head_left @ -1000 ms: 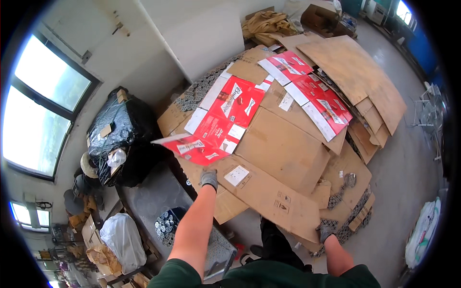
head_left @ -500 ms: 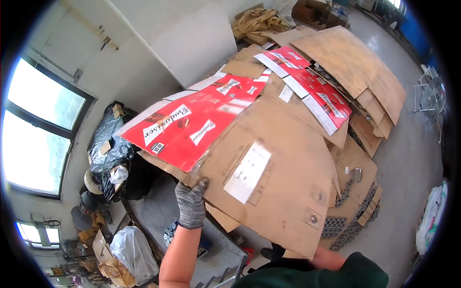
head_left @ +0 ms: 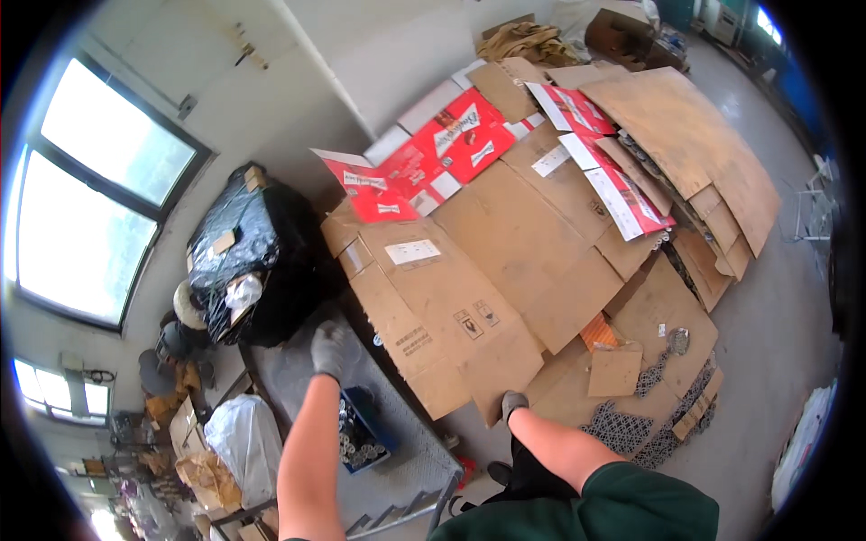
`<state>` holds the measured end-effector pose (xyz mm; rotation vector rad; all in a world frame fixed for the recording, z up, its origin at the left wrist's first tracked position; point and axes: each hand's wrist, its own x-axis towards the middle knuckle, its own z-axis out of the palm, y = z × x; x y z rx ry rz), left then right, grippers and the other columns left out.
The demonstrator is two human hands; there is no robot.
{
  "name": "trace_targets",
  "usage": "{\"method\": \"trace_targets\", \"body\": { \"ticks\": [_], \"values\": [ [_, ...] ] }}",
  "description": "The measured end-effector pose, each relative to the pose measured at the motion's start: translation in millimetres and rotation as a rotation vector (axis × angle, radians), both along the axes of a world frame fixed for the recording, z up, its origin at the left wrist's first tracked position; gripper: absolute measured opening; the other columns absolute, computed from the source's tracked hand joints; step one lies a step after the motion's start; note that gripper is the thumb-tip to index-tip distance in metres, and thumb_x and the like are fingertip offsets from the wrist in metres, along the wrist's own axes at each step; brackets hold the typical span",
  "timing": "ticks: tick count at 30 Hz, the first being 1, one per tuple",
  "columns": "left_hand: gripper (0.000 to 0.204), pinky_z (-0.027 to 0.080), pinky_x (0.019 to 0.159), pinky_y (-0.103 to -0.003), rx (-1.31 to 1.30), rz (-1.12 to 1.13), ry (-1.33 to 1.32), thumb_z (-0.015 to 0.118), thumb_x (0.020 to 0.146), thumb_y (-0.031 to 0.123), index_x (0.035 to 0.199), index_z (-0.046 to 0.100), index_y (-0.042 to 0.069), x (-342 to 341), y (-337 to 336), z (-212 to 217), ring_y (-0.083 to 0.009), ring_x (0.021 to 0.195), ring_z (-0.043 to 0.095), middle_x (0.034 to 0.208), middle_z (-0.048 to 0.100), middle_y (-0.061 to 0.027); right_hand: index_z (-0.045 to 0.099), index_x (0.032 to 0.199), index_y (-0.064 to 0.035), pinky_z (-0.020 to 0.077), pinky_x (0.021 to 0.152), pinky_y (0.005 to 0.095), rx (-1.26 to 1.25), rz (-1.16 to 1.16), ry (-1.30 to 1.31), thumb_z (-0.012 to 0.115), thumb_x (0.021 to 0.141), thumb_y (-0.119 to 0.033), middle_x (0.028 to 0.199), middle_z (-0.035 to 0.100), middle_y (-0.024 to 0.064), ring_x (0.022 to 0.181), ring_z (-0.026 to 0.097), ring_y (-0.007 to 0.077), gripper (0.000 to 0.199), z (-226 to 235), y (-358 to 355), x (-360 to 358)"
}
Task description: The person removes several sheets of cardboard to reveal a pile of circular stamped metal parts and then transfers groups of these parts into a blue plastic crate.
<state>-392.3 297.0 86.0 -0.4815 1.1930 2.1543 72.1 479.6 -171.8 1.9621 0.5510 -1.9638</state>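
A large flattened brown cardboard box (head_left: 433, 316) lies tilted over the pile in front of me, with a white label and printed symbols on it. My right hand (head_left: 514, 402), in a grey glove, is closed at the near lower corner of this cardboard. My left hand (head_left: 328, 350), also gloved in grey, is away from the cardboard, above the grey metal table (head_left: 281, 362). Motion blurs its fingers, and I see nothing held in it. Behind the brown sheet, a red-and-white printed carton sheet (head_left: 460, 135) leans toward the wall.
A blue bin (head_left: 379, 424) of small metal parts sits on the table. Bundles in black plastic (head_left: 236, 243) stand at the left. More flattened cardboard (head_left: 686, 135) is stacked at the far right. Dark patterned cardboard strips (head_left: 622, 428) lie on the floor near my right arm.
The brown cardboard has come down onto the pile, turning its printed face. My left hand has let go of the sheet edge and dropped left over the table. My right hand has come into view.
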Motion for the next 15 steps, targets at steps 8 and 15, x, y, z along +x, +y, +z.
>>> {"method": "trace_targets", "body": {
  "ticks": [8, 15],
  "values": [
    [0.035, 0.053, 0.098, -0.033, -1.066, -0.69, 0.174, 0.068, 0.102, 0.017, 0.133, 0.065, 0.001, 437, -257, 37, -0.0207, 0.105, 0.068, 0.115, 0.074, -0.011, 0.066, 0.109, -0.0065, 0.055, 0.052, 0.0427, -0.043, 0.601, 0.266, 0.049, 0.103, -0.03, 0.092, 0.072, 0.0141, 0.066, 0.069, 0.0277, 0.03, 22, -34, 47],
    [0.057, 0.044, 0.114, -0.041, -1.081, -0.106, -0.162, 0.072, 0.099, 0.036, 0.146, 0.056, 0.008, 739, -377, 94, -0.0269, 0.131, 0.06, 0.139, 0.065, -0.0185, 0.053, 0.134, -0.0135, 0.0581, 0.061, 0.0508, 0.104, 1.39, 0.509, 0.051, 0.103, -0.043, 0.103, 0.075, 0.0186, 0.072, 0.072, 0.0368, 0.043, 41, -140, 12]
  ]
}}
